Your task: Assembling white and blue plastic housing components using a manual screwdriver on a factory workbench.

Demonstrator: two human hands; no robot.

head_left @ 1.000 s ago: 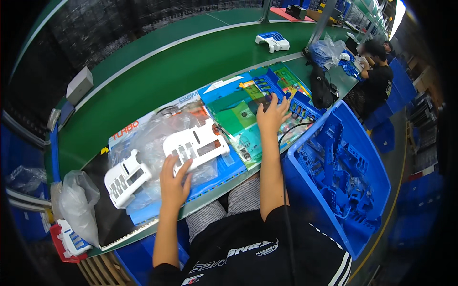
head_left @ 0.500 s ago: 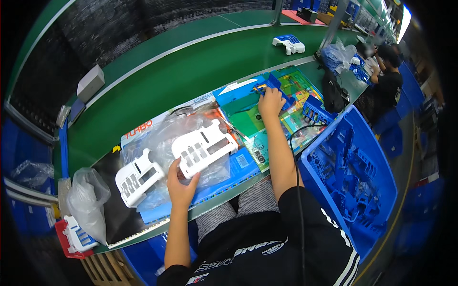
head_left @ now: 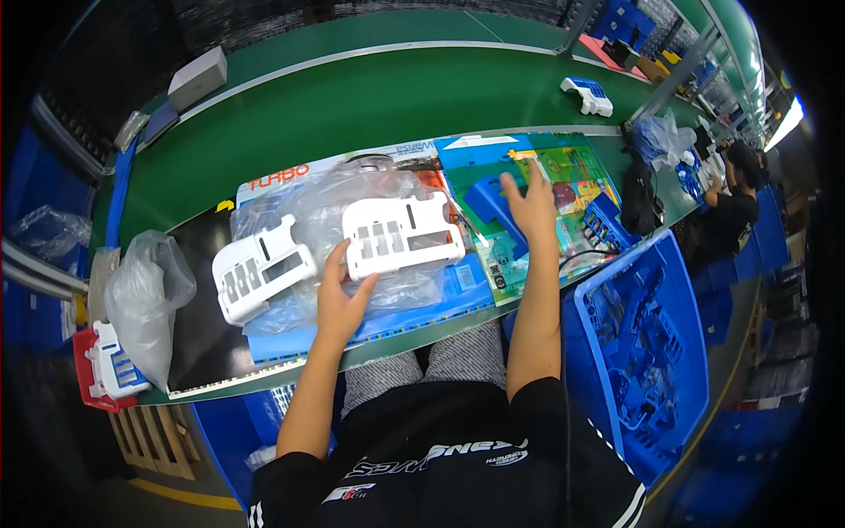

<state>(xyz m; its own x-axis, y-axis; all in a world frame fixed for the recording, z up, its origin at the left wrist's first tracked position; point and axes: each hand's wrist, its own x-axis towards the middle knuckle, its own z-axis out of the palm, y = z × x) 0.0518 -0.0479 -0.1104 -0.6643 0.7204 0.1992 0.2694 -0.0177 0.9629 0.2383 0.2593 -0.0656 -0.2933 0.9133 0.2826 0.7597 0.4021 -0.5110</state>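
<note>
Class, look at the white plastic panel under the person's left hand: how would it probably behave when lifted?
The white plastic panel is thin and full of cut-outs, so probably light yet stiff. Lying on crinkled clear bags, it may slide easily under the left hand.
</note>
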